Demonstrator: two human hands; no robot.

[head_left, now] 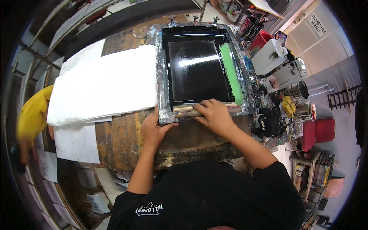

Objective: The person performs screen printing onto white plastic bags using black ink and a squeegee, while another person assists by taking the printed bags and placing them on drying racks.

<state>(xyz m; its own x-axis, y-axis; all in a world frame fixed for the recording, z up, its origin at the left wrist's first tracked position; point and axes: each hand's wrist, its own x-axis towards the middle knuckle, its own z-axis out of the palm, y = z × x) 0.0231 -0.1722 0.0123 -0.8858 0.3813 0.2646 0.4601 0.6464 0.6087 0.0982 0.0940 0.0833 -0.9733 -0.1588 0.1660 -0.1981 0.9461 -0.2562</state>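
The lower edge of the wooden bar (184, 110) is hard to make out against black ink (196, 86), and part of its length is hidden under the right hand (215, 116); the bar lies across the near end of the screen frame (162, 73), and the right hand grips it, fingers over the top and thumb on the near side; the left hand (151, 129) is at the frame's near left corner, thumb spread away from the fingers, though I cannot tell whether it clasps the frame or only rests there; a bright reflection covers part of the printing area, and the ink leaves only a green strip (232, 74) uncovered along the right; the frame stands on a stained table (120, 134), beside a white paper stack (103, 84) whose lower sheets are mostly covered; at the far left, a person in a yellow top (35, 109) is cut off by the dark rim and blurred; right of the frame stand a white jerrycan (268, 57) smudged black, a red container (261, 39) partly behind it, a ridged can (297, 91) and an ink-stained tin (305, 111), their contents unclear; a yellow cloth (288, 106) sits beside the tin, near crumpled black rags (270, 122) whose folds merge.
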